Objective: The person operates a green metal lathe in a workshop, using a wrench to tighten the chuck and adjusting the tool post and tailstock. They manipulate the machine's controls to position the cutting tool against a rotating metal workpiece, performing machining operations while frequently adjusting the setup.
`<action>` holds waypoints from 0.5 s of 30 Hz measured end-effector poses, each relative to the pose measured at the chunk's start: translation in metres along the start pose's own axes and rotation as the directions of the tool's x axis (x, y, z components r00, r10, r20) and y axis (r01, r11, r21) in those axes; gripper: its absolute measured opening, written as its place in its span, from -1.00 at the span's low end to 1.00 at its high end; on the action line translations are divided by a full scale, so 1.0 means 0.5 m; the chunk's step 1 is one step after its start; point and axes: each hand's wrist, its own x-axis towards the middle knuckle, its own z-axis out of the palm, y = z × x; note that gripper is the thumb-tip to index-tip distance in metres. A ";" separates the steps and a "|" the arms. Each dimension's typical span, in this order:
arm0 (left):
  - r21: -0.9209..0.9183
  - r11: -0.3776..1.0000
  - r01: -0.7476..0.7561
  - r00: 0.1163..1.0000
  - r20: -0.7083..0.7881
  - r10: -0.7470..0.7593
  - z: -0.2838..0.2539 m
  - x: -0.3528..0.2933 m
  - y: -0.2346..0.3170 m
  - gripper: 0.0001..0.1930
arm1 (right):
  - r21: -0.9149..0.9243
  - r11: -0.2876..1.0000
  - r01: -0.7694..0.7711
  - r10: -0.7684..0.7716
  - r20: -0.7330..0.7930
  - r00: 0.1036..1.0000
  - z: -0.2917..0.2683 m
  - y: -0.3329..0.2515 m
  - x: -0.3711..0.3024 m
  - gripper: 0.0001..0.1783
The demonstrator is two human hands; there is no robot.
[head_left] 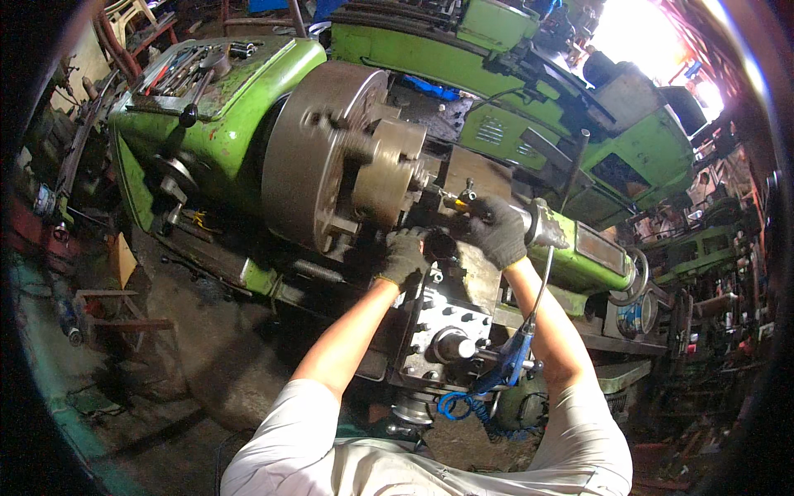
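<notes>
Both my hands wear dark gloves and reach over a green metal lathe. My left hand (404,255) is curled just below the chuck, beside a dark round part (439,245). What lies in its fingers is hidden. Farther right, my right hand (499,232) is closed near the tailstock (544,225). From it a slim tool with a yellow part (460,203) points left at a brassy metal workpiece (389,172). The large grey chuck (302,157) carries this workpiece, and its jaws look smeared by motion. Under my hands stands the bolted tool post (442,331).
A blue air gun (514,357) with a coiled blue hose (467,405) hangs by the tool post. Hand tools (178,70) lie on the headstock (240,99). Another green machine (413,54) stands behind. The tailstock handwheel (637,277) is at the right.
</notes>
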 end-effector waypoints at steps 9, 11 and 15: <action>-0.101 0.992 -0.072 0.990 -0.126 0.059 0.038 0.004 -0.006 -0.27 | -0.250 0.966 -0.065 0.101 0.131 0.986 0.026 0.129 0.212 -0.81; -0.127 0.987 -0.098 0.989 -0.120 0.082 0.043 0.010 -0.016 -0.39 | -0.332 0.941 -0.064 0.169 0.299 0.939 0.029 0.102 0.254 -0.81; -0.092 0.984 -0.155 0.967 -0.217 0.133 0.033 -0.010 -0.002 -0.48 | -0.088 0.891 -0.445 0.444 0.365 0.818 0.048 0.125 0.294 -0.84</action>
